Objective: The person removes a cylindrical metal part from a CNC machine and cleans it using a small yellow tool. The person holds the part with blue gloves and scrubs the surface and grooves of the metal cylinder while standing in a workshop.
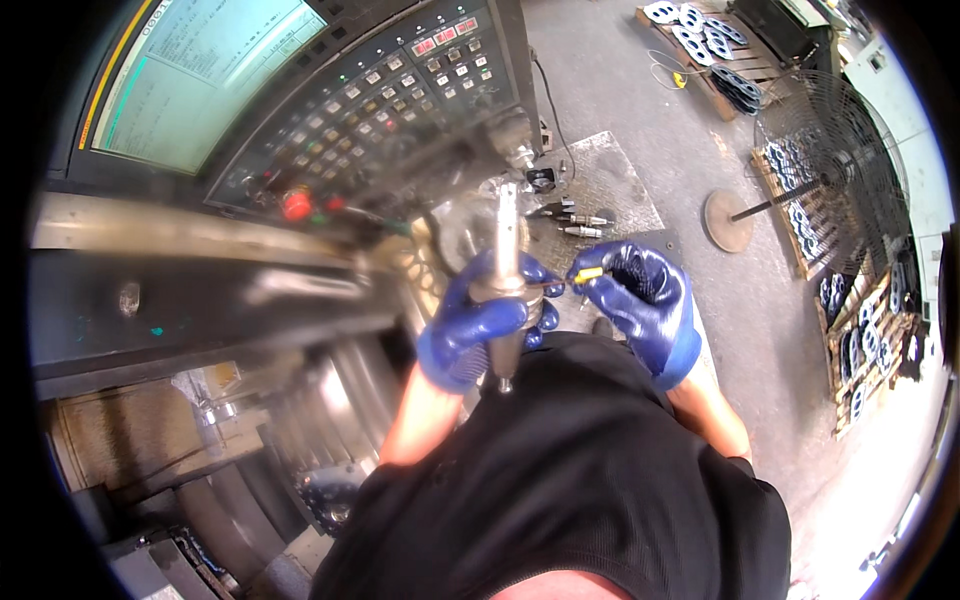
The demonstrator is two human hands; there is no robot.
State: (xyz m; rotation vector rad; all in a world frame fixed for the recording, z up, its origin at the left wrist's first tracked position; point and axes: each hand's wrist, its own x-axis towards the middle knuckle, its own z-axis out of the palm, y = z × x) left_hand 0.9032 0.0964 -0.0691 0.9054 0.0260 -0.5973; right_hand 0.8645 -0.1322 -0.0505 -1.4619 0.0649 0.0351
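One gloved left hand is clamping the tool holder before the torso while the right hand is pinching a yellow-handled tool, seemingly lining up, next needing steady seating.

A lit screen fills the upper left, with a yellow strip along its left edge. Next to it, a dark control panel carries rows of small square buttons and, near its lower edge, a round red knob. A black cable hangs beside the panel. On the grey floor to the right, a large fan stands on a round brown base, near wooden pallets bearing flat metal plates with holes.
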